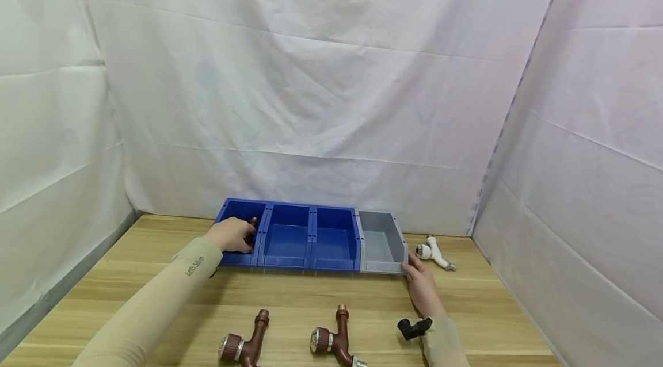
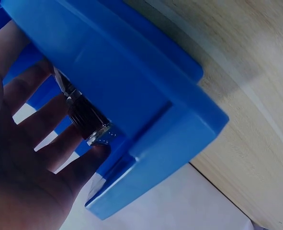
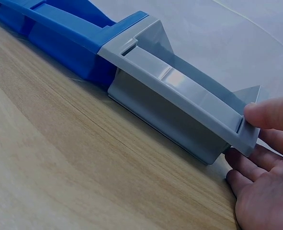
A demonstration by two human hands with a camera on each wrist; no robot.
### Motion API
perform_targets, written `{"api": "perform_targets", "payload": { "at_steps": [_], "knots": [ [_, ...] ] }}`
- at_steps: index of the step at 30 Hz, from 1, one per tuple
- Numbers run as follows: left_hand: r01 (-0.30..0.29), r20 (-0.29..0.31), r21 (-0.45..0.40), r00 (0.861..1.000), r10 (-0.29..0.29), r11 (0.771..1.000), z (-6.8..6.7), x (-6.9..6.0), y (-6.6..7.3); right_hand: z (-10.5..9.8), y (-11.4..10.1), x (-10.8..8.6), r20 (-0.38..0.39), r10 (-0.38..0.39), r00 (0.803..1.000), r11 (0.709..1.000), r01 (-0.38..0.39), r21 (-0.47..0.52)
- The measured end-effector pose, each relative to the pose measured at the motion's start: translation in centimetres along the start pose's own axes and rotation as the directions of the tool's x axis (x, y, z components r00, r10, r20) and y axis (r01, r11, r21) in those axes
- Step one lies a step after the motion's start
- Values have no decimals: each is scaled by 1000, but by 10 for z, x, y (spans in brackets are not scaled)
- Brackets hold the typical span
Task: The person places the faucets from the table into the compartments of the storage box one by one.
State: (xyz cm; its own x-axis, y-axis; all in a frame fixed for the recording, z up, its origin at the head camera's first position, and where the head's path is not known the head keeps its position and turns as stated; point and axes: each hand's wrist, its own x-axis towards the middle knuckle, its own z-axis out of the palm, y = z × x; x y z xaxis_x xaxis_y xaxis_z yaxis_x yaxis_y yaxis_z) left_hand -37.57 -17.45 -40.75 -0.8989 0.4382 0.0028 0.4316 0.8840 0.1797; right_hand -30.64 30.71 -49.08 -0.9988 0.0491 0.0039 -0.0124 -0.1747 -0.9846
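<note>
At the left end of the row, my left hand (image 1: pixel 231 234) reaches into a blue bin (image 1: pixel 237 260). A dark brown faucet (image 2: pixel 86 117) with a chrome-capped handle lies at its fingertips inside, and the fingers hold it; the thumb tip is hidden behind the bin wall in the left wrist view. My right hand (image 1: pixel 423 285) grips the front right corner of the grey bin (image 3: pixel 165 122), thumb on the rim and fingers underneath. Beside that hand, a white faucet (image 1: pixel 436 253) lies on the table.
Two more blue bins (image 1: pixel 285 260) stand between the end bins. Two brown faucets, a left one (image 1: pixel 252 347) and a right one (image 1: pixel 340 341), lie near the front of the wooden table (image 1: pixel 311 292). White curtains (image 1: pixel 311 96) enclose the back and sides.
</note>
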Motion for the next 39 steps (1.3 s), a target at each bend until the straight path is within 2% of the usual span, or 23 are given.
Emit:
{"api": "perform_targets", "payload": {
  "at_steps": [10,17,39],
  "knots": [
    [-4,-8,6,1000,5,1000,2,0,-1,-2,2,1,-3,-32,999,999,32,-31],
    [-8,-4,12,1000,8,1000,4,-1,-1,-2,2,-1,-4,-5,1000,1000,4,-17],
    [-10,-13,11,1000,10,1000,8,-1,-3,1,-1,0,-7,-1,1000,1000,1,8]
  ]
}}
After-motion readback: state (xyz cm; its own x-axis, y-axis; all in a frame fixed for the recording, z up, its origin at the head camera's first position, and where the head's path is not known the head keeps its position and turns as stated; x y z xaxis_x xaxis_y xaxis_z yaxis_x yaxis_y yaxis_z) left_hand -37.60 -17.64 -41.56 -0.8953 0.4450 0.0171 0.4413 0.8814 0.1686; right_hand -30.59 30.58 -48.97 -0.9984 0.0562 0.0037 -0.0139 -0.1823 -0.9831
